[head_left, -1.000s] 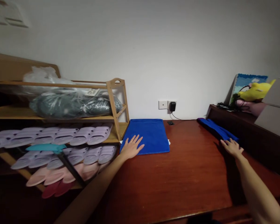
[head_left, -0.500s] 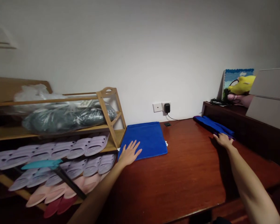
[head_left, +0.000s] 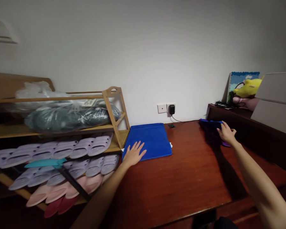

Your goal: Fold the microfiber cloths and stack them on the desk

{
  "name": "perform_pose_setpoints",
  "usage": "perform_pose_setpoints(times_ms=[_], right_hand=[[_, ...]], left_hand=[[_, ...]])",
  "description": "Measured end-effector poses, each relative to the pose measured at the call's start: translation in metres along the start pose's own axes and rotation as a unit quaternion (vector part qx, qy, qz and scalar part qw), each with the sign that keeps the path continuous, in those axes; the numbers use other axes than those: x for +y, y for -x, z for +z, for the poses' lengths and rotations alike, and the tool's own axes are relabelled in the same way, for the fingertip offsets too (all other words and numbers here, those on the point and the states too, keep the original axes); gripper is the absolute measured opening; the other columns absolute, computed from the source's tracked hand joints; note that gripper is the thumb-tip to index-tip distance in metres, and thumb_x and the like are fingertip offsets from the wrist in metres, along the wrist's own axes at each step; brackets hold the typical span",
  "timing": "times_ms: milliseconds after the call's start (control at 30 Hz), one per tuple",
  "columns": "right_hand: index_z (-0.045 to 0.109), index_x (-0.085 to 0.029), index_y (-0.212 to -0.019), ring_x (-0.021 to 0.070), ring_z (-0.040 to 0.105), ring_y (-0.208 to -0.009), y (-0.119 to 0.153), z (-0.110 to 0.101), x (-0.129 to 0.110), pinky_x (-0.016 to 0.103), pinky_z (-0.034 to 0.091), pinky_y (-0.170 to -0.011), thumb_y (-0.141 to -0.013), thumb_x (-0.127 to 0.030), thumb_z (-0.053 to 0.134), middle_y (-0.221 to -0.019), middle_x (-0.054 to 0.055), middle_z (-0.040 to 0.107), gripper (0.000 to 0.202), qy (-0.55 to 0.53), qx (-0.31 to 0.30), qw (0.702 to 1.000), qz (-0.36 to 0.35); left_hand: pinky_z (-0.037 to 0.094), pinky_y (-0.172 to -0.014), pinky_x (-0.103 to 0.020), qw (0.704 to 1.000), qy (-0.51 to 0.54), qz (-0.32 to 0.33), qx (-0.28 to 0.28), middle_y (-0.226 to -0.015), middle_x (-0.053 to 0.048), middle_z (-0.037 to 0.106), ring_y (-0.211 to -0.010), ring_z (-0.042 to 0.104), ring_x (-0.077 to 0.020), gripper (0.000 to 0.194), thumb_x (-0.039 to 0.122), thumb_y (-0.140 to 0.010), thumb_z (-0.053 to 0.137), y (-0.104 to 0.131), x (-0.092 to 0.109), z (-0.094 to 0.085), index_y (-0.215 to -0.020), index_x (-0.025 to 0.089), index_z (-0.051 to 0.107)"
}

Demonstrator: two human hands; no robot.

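Observation:
My left hand lies flat with fingers spread on the near left corner of a folded blue cloth. White tags stick out at that cloth's sides. On the far right of the table, my right hand is closed on a second blue cloth, gripping its near end. The cloth's edge is lifted off the tabletop, and its near side is in shadow. A purple patch shows just below the right hand. The right fingertips are partly hidden by the cloth.
A reddish-brown wooden table stands against the wall. At left is a wooden rack with several slippers and a plastic-wrapped bundle. A black plug trails a cord. White boxes stand on the raised ledge at right.
My right hand has risen slightly, lifting the near end of the second blue cloth, which earlier lay flat along the ledge. The left hand stays on the first cloth.

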State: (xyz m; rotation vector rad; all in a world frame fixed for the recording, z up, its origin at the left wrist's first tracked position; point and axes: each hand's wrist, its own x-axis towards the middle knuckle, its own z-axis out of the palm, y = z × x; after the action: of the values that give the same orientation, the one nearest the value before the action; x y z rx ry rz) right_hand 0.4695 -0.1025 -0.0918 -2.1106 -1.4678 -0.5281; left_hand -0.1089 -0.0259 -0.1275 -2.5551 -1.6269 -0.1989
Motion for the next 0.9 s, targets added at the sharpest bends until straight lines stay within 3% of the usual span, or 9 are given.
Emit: perform_pose_setpoints(times_ms=[167, 267, 400, 533, 633, 700, 800, 900], right_hand=[[0.043, -0.015, -0.134, 0.0342, 0.04, -0.125, -0.021, -0.017, -0.003, 0.061, 0.035, -0.095, -0.088, -0.043, 0.033, -0.147, 0.018, 0.03, 0.055, -0.061, 0.008, 0.997, 0.054], [0.042, -0.007, -0.134, 0.0349, 0.035, -0.13, -0.037, -0.027, 0.002, 0.053, 0.034, -0.102, -0.085, -0.04, 0.037, -0.144, 0.022, 0.032, 0.059, -0.11, 0.049, 0.99, 0.069], [0.041, -0.007, -0.134, 0.0306, 0.034, -0.132, -0.052, -0.042, 0.0, 0.045, 0.035, -0.106, -0.086, -0.041, 0.036, -0.142, 0.021, 0.034, 0.059, -0.138, 0.082, 0.986, 0.049], [0.045, -0.011, -0.131, 0.03, 0.044, -0.125, -0.049, -0.064, -0.026, 0.045, 0.042, -0.1, -0.086, -0.053, 0.038, -0.141, 0.019, 0.037, 0.062, -0.237, 0.115, 0.965, -0.008], [0.048, -0.016, -0.129, 0.0294, 0.046, -0.123, -0.023, -0.094, -0.067, 0.046, 0.046, -0.096, -0.086, -0.058, 0.041, -0.139, 0.015, 0.04, 0.06, -0.286, 0.109, 0.949, -0.072], [0.049, -0.021, -0.129, 0.0287, 0.046, -0.123, 0.008, -0.119, -0.103, 0.047, 0.046, -0.095, -0.086, -0.055, 0.045, -0.141, 0.012, 0.04, 0.055, -0.32, 0.083, 0.937, -0.115], [0.048, -0.03, -0.131, 0.0264, 0.042, -0.128, 0.072, -0.15, -0.156, 0.044, 0.045, -0.098, -0.088, -0.05, 0.046, -0.143, 0.005, 0.041, 0.047, -0.368, -0.021, 0.911, -0.188], [0.038, -0.035, -0.138, 0.0232, 0.034, -0.135, 0.138, -0.161, -0.197, 0.044, 0.034, -0.108, -0.091, -0.042, 0.047, -0.148, 0.002, 0.035, 0.049, -0.366, -0.168, 0.873, -0.276]], left_hand=[[0.014, -0.11, -0.056, 1.0, 0.01, 0.002, 0.009, -0.153, -0.005, 0.025, -0.142, 0.017, -0.0274, 0.061, 0.059, -0.094, 0.023, -0.001, -0.002, 0.003, -0.146, 0.028, 0.03], [0.014, -0.11, -0.057, 1.0, 0.014, 0.002, 0.009, -0.153, -0.005, 0.025, -0.142, 0.018, -0.0279, 0.062, 0.059, -0.093, 0.024, -0.001, -0.002, 0.003, -0.146, 0.027, 0.031], [0.014, -0.11, -0.055, 1.0, 0.022, -0.001, 0.009, -0.153, -0.006, 0.026, -0.141, 0.018, -0.0274, 0.062, 0.059, -0.093, 0.025, 0.0, -0.001, 0.0, -0.145, 0.026, 0.032], [0.015, -0.11, -0.054, 0.999, 0.028, 0.005, 0.025, -0.152, -0.006, 0.029, -0.141, 0.02, -0.0268, 0.061, 0.058, -0.094, 0.025, 0.002, 0.0, 0.0, -0.144, 0.026, 0.035], [0.016, -0.11, -0.053, 0.999, 0.03, 0.006, 0.043, -0.151, -0.007, 0.031, -0.14, 0.022, -0.027, 0.059, 0.057, -0.094, 0.026, 0.003, -0.001, 0.003, -0.142, 0.025, 0.039], [0.017, -0.11, -0.052, 0.998, 0.028, 0.01, 0.06, -0.15, -0.008, 0.033, -0.14, 0.024, -0.0269, 0.058, 0.055, -0.094, 0.027, 0.004, -0.001, 0.004, -0.14, 0.023, 0.042], [0.02, -0.111, -0.047, 0.995, 0.022, 0.021, 0.095, -0.147, -0.01, 0.038, -0.138, 0.028, -0.0264, 0.054, 0.05, -0.095, 0.029, 0.006, 0.001, 0.003, -0.134, 0.019, 0.049], [0.023, -0.111, -0.043, 0.99, 0.025, 0.038, 0.134, -0.143, -0.012, 0.044, -0.134, 0.034, -0.0266, 0.05, 0.044, -0.095, 0.031, 0.009, 0.003, -0.001, -0.126, 0.015, 0.057]])
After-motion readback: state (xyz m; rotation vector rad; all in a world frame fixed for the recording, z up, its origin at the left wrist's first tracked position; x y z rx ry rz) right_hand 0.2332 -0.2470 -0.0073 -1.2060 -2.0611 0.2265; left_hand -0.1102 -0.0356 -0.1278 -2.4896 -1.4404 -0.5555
